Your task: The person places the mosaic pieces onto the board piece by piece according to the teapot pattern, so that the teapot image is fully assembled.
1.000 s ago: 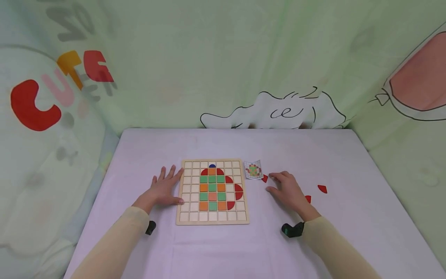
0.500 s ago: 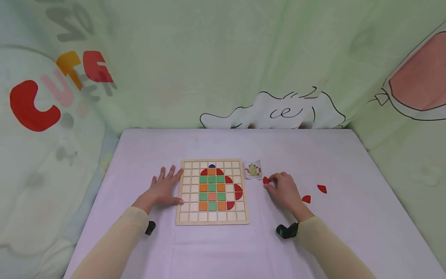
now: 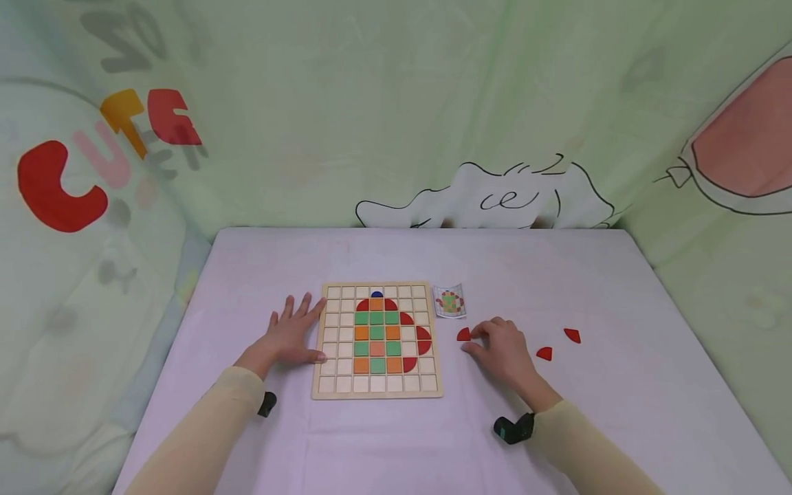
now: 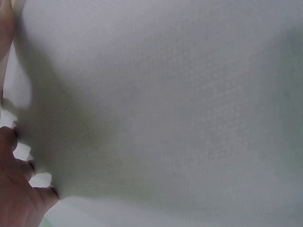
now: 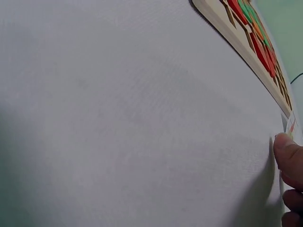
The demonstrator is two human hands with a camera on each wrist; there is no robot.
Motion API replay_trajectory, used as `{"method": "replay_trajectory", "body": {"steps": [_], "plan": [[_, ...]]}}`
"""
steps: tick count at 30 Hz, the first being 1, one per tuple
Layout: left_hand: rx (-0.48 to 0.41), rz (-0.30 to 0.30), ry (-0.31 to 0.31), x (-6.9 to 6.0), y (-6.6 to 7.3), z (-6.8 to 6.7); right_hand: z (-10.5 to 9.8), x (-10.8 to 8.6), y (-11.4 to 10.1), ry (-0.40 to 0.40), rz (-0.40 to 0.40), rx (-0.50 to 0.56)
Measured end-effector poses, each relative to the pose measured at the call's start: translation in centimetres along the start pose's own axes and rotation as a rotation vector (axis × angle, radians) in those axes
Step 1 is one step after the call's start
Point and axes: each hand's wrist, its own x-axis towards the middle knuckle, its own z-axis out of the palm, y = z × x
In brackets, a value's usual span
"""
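In the head view, my left hand [image 3: 289,337] lies spread at the left side of the wooden grid board [image 3: 334,393], its fingertips and thumb touching the frame. Green, orange and red tiles and one blue piece form a figure on the board's squares. To the right of the board, my right hand [image 3: 502,349] holds a red quarter-circle tile [image 3: 463,335] at its curled index finger and thumb. That tile is out of sight in the right wrist view, where the thumb [image 5: 289,153] and curled fingers show at the edge.
A small printed pattern card [image 3: 449,301] lies against the board's upper right corner. Two more red tiles rest on the white cloth, one [image 3: 544,353] just right of my right hand and another [image 3: 572,335] farther right. Printed curtains enclose the table.
My right hand reached the red tile below the card, then brought it toward me and slightly left, turning it. My left hand has stayed on the board's edge.
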Motion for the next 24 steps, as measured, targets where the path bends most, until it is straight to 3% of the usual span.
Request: {"method": "replay_trajectory", "body": {"steps": [12, 24], "plan": [[-0.023, 0.007, 0.009, 0.10, -0.28, 0.21, 0.08, 0.06, 0.09, -0.012, -0.065, 0.012], [-0.015, 0.000, 0.016, 0.16, -0.36, 0.33, 0.19, -0.27, -0.58, 0.057, -0.140, 0.035]]}}
